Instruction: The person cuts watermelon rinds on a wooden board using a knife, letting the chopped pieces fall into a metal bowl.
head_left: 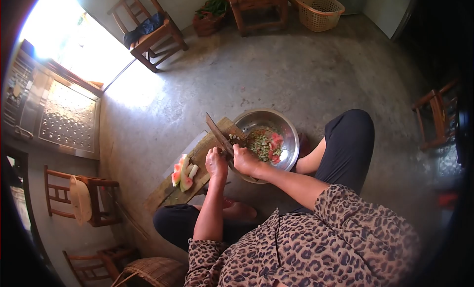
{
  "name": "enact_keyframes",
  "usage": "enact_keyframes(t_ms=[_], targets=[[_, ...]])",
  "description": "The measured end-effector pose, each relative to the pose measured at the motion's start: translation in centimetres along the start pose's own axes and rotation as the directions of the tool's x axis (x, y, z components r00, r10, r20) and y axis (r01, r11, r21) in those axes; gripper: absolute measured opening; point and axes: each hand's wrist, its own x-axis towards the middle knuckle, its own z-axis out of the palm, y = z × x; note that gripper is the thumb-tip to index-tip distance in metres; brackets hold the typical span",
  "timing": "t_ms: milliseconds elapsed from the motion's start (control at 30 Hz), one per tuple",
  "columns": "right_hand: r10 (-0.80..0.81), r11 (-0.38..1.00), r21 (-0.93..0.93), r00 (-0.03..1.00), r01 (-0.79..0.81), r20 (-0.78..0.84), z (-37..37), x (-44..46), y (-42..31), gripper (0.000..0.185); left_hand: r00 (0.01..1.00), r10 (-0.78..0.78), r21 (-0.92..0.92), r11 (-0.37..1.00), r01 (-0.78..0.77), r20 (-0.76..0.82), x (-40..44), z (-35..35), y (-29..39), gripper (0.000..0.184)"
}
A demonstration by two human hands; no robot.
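1. Knife [218,134]: one, long-bladed, held above the wooden board [162,194]. Long axis slants forward and to the left from the grip; tip reaches past the board's far-left edge. Blade lies roughly crosswise to the board's length.

2. Right hand [245,160]: closed around the handle end of the knife, beside the metal bowl [252,120]; the nearer hand to the knife, since it has the grip. Blade extends forward-left from it.

3. Left hand [216,162]: fingers curled, over the board, just beside the right hand and near the blade's handle end. Most of the blade lies ahead of it. Whether a piece is pinched beneath the fingers cannot be told.

4. Watermelon rind pieces [185,182]: several, pale green and white with some red flesh, piled on the board to the left of the left hand; apart from both hands.

5. Metal bowl: round, on the right side of the board, its near rim partly hidden by the right forearm. Contents: chopped green bits [260,145] and red flesh pieces [276,139].

6. Surroundings: grey floor [276,70]; wooden chair [146,38] bearing a dark cloth [145,28], well ahead to the left; woven basket [320,15], well ahead to the right.
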Motion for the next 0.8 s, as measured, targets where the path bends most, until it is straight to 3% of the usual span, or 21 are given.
enact_keyframes(t_ms=[133,433,633,800], targets=[[-0.109,0.994,-0.01,0.991,0.109,-0.074,0.2,-1.0,0.4,0.015,1.0,0.002,-0.013,1.0,-0.002,-0.009,0.1,-0.1,-0.2,0.017],[-0.063,0.988,-0.131,0.993,0.076,0.098,-1.7,-3.3,-1.7,0.016,0.998,-0.014,0.05,0.999,0.011,0.053,0.5,-0.4,0.3,0.012],[-0.012,0.992,-0.119,0.988,0.031,0.156,-1.6,-3.0,-1.7,0.018,0.999,0.023,0.047,0.999,-0.025,0.031,0.6,0.3,-0.4,0.01],[-0.064,0.998,-0.022,0.991,0.067,0.114,-1.7,-2.4,-1.9,0.017,1.0,0.009,0.06,0.998,-0.011,0.025,0.6,0.2,-0.1,0.009]])
